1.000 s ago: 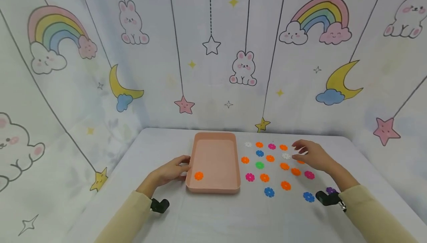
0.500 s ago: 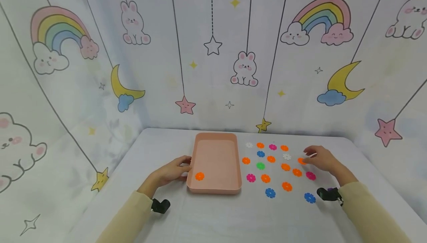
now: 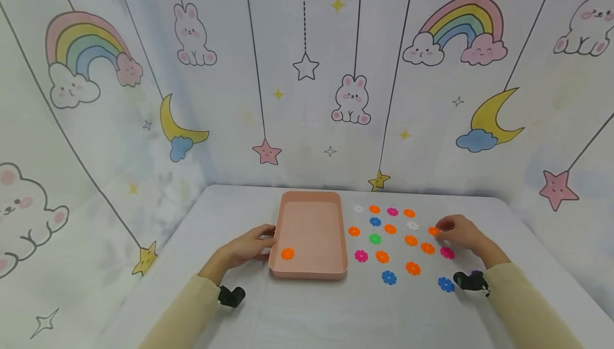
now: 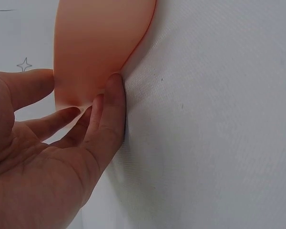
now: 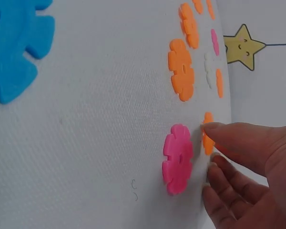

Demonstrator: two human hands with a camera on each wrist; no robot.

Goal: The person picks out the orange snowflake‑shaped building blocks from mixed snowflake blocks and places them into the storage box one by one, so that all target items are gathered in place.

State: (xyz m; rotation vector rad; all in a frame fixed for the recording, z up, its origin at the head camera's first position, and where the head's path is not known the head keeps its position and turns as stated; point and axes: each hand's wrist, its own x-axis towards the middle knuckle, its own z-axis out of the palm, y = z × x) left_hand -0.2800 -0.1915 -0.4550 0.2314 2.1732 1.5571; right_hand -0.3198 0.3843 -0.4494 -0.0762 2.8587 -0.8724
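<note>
At the far right of the table my right hand has its thumb and fingertips on an orange notched plastic disc, flower-shaped like a building snowflake. In the right wrist view the thumb lies on the disc's edge, other fingers bent close to the cloth. A pink disc lies just in front of that hand. My left hand rests against the left side of a shallow peach tray. In the left wrist view its thumb touches the rim and its fingertips press the outer wall. Inside the tray sits one orange disc.
Several notched discs lie spread over the white cloth right of the tray, including a green disc, a white disc and a blue disc. Another blue disc is near the right wrist. A printed curtain stands behind the table.
My right hand has moved right and nearer from beside the white disc, then closed its fingertips on the orange disc. The left hand and tray stay as they were.
</note>
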